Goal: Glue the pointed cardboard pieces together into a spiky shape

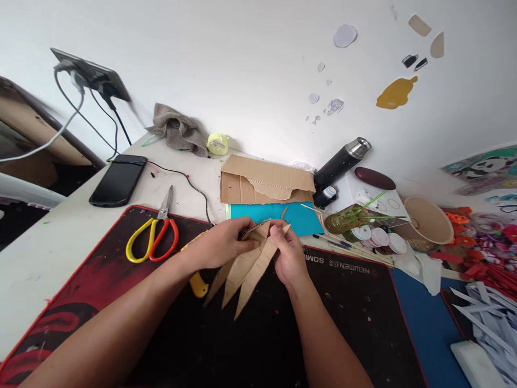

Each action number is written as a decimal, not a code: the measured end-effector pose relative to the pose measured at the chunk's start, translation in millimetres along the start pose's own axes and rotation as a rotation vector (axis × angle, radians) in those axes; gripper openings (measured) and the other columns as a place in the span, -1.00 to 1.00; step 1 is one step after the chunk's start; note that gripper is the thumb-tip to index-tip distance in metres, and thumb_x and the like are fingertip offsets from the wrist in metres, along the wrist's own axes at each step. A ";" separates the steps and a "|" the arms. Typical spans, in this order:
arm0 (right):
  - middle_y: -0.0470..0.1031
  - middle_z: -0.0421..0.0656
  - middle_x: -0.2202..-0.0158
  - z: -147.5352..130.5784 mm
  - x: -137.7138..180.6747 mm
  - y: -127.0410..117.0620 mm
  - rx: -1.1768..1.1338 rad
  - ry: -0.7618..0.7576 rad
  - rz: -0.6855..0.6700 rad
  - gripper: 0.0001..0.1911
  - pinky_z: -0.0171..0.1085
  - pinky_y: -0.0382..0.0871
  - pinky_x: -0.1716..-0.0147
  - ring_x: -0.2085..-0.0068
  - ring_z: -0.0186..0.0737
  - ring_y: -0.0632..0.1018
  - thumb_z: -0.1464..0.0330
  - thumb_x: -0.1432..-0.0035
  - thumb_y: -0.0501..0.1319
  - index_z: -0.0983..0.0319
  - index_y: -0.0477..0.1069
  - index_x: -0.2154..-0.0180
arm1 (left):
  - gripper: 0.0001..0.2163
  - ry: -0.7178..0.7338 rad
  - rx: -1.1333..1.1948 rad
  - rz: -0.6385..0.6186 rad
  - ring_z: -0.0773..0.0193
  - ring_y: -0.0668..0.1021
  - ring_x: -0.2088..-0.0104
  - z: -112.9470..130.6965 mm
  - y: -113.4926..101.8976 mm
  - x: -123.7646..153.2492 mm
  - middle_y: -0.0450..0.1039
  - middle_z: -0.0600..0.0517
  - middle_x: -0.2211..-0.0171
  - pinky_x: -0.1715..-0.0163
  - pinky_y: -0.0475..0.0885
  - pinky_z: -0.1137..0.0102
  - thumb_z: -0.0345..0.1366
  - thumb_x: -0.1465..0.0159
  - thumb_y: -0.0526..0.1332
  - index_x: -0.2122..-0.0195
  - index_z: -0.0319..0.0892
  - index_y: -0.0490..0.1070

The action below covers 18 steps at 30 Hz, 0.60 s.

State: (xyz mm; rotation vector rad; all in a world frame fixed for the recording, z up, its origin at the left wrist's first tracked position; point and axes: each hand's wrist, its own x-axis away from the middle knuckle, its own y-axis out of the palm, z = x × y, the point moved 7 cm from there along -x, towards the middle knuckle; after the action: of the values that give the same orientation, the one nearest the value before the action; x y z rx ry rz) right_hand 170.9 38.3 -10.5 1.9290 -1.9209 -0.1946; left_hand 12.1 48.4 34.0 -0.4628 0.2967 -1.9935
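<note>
Between my two hands is a brown cardboard cutout with several long pointed strips, its tips hanging down toward me over the dark mat. My left hand grips its upper left part, fingers curled behind the cardboard. At the upper right, my right hand pinches the cardboard with the thumb on top. Partly hidden under my left wrist lies a yellow-handled tool, perhaps a utility knife. Scissors with one yellow and one red handle rest on the mat, left of my left hand.
A folded cardboard piece lies on a blue sheet behind my hands. A black flask and a jar of green liquid stand to the right. Leftward are a phone, a cable, a grey cloth and a tape roll.
</note>
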 end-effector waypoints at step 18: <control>0.59 0.00 0.14 22.3 71.3 116.3 1.369 -0.494 -0.502 -0.50 0.01 0.42 0.09 0.12 0.05 0.57 -0.06 -0.33 0.29 0.20 0.51 -0.04 | -0.74 0.129 0.712 0.641 0.18 0.63 0.20 -8.8 -131.4 52.1 0.69 0.05 0.18 0.16 0.55 0.34 -0.21 -0.20 0.50 0.11 -0.12 0.61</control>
State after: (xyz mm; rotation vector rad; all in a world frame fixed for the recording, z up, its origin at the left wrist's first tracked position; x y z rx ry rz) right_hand 57.8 -32.0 26.6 3.4909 -1.9481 0.7993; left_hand -117.9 60.5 88.8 0.2044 -0.1807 -1.3684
